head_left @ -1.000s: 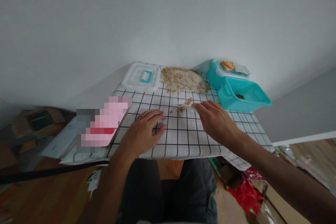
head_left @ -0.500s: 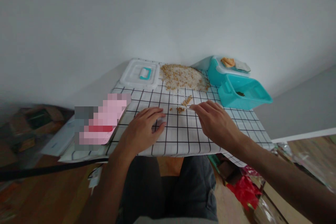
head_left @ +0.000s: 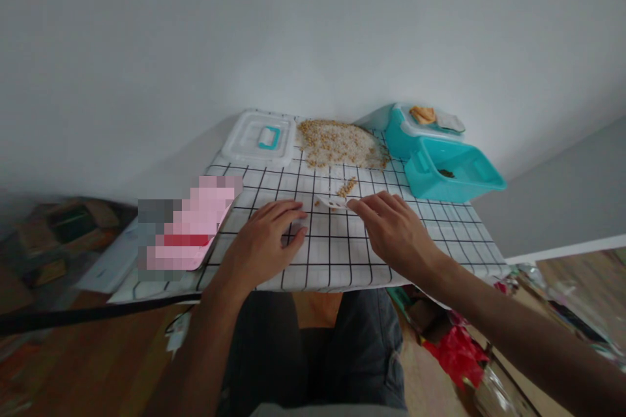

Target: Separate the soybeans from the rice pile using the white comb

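Note:
My left hand (head_left: 267, 241) lies flat on the black-checked white cloth (head_left: 342, 254), fingers stretched out and holding nothing. My right hand (head_left: 391, 228) pinches a small white card (head_left: 331, 201) and holds its edge on the cloth beside a few loose brown grains (head_left: 347, 187). A larger heap of mixed white and brown grains (head_left: 338, 142) lies further back near the wall.
A clear lid with a teal handle (head_left: 260, 138) rests at the back left. A teal tub (head_left: 452, 172) holding some dark bits stands at the right, a lidded teal box (head_left: 420, 124) behind it. A pink object (head_left: 195, 225) lies at the left edge. Red bags (head_left: 457, 352) lie on the floor.
My right hand has drawn the white card leftward across the cloth, scraping the small cluster of grains. My left hand has stayed flat in place.

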The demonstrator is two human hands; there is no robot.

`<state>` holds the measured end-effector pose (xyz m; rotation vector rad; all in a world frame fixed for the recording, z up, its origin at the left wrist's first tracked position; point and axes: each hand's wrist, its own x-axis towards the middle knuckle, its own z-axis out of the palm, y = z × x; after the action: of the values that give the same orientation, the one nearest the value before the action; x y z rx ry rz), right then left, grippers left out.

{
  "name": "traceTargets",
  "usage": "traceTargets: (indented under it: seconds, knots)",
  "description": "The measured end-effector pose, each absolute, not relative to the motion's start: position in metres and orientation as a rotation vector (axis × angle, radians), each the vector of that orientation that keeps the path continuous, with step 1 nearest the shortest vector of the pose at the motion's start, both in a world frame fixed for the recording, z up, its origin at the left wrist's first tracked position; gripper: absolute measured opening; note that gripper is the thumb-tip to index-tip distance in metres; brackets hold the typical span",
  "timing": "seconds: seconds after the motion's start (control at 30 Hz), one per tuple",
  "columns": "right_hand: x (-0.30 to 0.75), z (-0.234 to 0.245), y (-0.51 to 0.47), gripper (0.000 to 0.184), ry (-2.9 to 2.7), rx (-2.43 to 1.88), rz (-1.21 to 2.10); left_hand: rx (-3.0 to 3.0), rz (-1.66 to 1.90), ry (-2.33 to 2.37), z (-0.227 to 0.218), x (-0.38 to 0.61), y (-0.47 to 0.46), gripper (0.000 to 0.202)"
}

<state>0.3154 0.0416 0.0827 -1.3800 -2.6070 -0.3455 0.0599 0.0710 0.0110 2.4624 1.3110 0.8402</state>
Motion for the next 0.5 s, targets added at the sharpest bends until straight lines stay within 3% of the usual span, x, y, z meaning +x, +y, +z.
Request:
traceTargets:
  seconds: [0.5]
  knots:
    - [0.315,0.070,0.018,0.040,-2.687,-1.354,-0.390,2.471,0.846,1.307,0.009,0.061,0.072,0.025]
